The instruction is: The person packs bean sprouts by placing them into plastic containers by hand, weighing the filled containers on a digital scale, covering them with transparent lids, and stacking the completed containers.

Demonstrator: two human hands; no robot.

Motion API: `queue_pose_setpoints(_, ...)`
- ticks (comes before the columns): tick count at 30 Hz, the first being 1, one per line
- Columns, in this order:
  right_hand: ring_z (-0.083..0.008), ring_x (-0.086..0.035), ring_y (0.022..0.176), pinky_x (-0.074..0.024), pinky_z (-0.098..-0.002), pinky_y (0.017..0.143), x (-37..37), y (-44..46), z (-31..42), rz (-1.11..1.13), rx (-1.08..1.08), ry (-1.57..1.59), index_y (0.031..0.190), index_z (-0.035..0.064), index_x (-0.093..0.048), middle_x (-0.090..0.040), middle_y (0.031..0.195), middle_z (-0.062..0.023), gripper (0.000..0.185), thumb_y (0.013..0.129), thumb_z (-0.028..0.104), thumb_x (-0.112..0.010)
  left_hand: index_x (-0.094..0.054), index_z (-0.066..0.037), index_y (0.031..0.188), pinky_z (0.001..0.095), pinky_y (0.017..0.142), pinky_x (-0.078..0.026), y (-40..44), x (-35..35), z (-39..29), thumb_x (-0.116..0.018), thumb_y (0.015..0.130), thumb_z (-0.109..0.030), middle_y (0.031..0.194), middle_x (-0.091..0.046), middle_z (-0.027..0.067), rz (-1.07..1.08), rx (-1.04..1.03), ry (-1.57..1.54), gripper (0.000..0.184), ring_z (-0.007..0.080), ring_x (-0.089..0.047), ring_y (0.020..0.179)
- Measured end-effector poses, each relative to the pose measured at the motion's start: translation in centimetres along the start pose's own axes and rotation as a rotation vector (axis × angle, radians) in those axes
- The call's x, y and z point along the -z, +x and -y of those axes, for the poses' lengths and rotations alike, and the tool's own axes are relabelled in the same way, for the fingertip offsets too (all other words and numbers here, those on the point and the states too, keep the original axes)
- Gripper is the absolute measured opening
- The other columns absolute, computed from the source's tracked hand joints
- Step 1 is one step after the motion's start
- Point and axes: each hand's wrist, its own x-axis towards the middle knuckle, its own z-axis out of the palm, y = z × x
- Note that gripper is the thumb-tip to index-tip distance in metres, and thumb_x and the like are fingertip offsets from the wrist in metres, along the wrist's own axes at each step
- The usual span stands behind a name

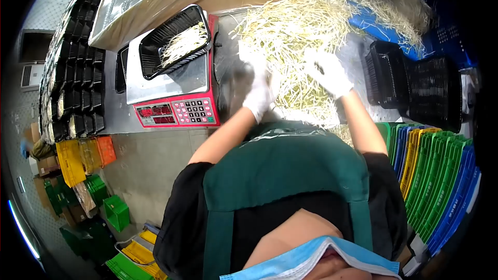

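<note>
A big heap of thin, pale sprouts spreads over the metal worktop in front of me. My left hand, in a white glove, is at the heap's left edge, its fingers smeared by motion. At the right side of the heap, my right hand, also gloved in white, reaches into the sprouts with a gap between its fingers. To the left stands a red scale with a metal pan. On the pan a black plastic tray sits tilted, partly filled with sprouts.
Stacked black trays lie at the right; more trays are piled high at the far left. A blue crate with sprouts is at the back right. Folded green, yellow and blue crates stand below right. A plastic-wrapped box is behind the scale.
</note>
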Motion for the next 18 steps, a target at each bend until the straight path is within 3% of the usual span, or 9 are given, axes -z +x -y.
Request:
queue_pose_setpoints(1, -0.0310, -0.058, 0.109, -0.0440, -0.0375, 0.095, -0.9, -1.0, 0.3, -0.090, 0.145, -0.029, 0.123, 0.0082, -0.060, -0.062, 0.119, -0.0162, 0.047, 0.086, 0.038, -0.061, -0.039, 0.001, 0.137, 0.0425, 0.109, -0.030, -2.3, 0.0, -0.1, -0.055, 0.092, -0.021, 0.138, -0.043, 0.0215, 0.174, -0.259, 0.000, 0.053, 0.0370, -0.043, 0.125)
queue_pose_setpoints(2, -0.0310, -0.058, 0.109, -0.0440, -0.0375, 0.095, -0.9, -0.7, 0.5, -0.085, 0.151, -0.031, 0.123, 0.0082, -0.060, -0.062, 0.119, -0.0162, 0.047, 0.086, 0.038, -0.061, -0.043, 0.004, 0.133, 0.0442, 0.107, -0.032, -2.4, 0.6, 0.1, -0.057, 0.091, -0.019, 0.133, -0.048, 0.0233, 0.284, -0.409, 0.276, 0.050, 0.0397, -0.044, 0.122)
queue_pose_setpoints(4, -0.0310, -0.058, 0.108, -0.0447, -0.0381, 0.094, -0.6, -0.7, 1.9, -0.087, 0.066, 0.294, 0.122, 0.0062, -0.060, -0.062, 0.117, -0.0182, 0.047, 0.087, 0.037, -0.061, -0.051, 0.001, 0.122, 0.0471, 0.102, -0.033, -1.6, 1.1, -3.9, -0.056, 0.090, -0.025, 0.113, -0.057, 0.0224, 0.556, -0.288, 0.115, 0.042, 0.0410, -0.049, 0.111)
queue_pose_setpoints(6, -0.0299, -0.060, 0.105, -0.0450, -0.0374, 0.094, 0.3, 2.1, 5.1, -0.094, -0.016, 0.414, 0.118, 0.0025, -0.060, -0.062, 0.113, -0.0200, 0.044, 0.087, 0.033, -0.062, -0.053, 0.001, 0.121, 0.0464, 0.100, -0.035, -1.3, 0.5, -4.1, -0.057, 0.089, -0.024, 0.111, -0.056, 0.0234, 0.573, -0.374, 0.236, 0.041, 0.0414, -0.049, 0.109)
queue_pose_setpoints(8, -0.0304, -0.062, 0.099, -0.0479, -0.0388, 0.088, 0.1, 5.7, 7.4, 0.125, -0.265, -0.274, 0.111, 0.0040, -0.063, -0.063, 0.108, -0.0189, 0.048, 0.085, 0.044, -0.061, -0.054, 0.000, 0.120, 0.0458, 0.098, -0.037, -1.2, 0.4, -4.1, -0.057, 0.089, -0.024, 0.109, -0.056, 0.0243, 0.589, -0.472, 0.366, 0.039, 0.0417, -0.050, 0.106)
queue_pose_setpoints(9, -0.0304, -0.062, 0.099, -0.0479, -0.0388, 0.088, -1.2, 6.6, 7.0, 0.119, -0.270, -0.267, 0.111, 0.0040, -0.063, -0.063, 0.108, -0.0189, 0.048, 0.085, 0.044, -0.061, -0.053, -0.001, 0.121, 0.0442, 0.097, -0.039, -1.4, 0.5, -3.9, -0.058, 0.089, -0.025, 0.107, -0.056, 0.0230, 0.565, -0.461, 0.389, 0.041, 0.0398, -0.052, 0.103)
queue_pose_setpoints(12, -0.0305, -0.063, 0.092, -0.0492, -0.0395, 0.080, -3.4, 8.5, 5.2, -0.140, -0.190, -0.393, 0.099, 0.0064, -0.067, -0.065, 0.101, -0.0173, 0.050, 0.081, 0.052, -0.059, -0.051, -0.001, 0.124, 0.0414, 0.095, -0.041, -1.9, 1.6, -1.7, -0.059, 0.088, -0.026, 0.107, -0.057, 0.0213, 0.408, -0.492, 0.402, 0.044, 0.0359, -0.054, 0.102)
queue_pose_setpoints(14, -0.0292, -0.062, 0.091, -0.0486, -0.0378, 0.080, -1.4, 7.9, 2.8, 0.218, -0.293, -0.226, 0.100, 0.0084, -0.067, -0.065, 0.099, -0.0172, 0.045, 0.080, 0.049, -0.062, -0.049, 0.000, 0.125, 0.0401, 0.095, -0.042, -2.4, 2.9, -0.8, -0.059, 0.088, -0.027, 0.110, -0.057, 0.0209, 0.277, -0.522, 0.386, 0.046, 0.0340, -0.055, 0.103)
queue_pose_setpoints(18, -0.0263, -0.062, 0.091, -0.0479, -0.0352, 0.084, 4.2, 1.6, 1.8, 0.123, -0.369, -0.050, 0.106, 0.0082, -0.065, -0.065, 0.100, -0.0158, 0.040, 0.080, 0.038, -0.065, -0.045, 0.000, 0.129, 0.0408, 0.100, -0.039, -1.3, 2.8, -2.3, -0.059, 0.089, -0.027, 0.122, -0.055, 0.0215, 0.213, 0.030, 0.093, 0.051, 0.0306, -0.054, 0.112)
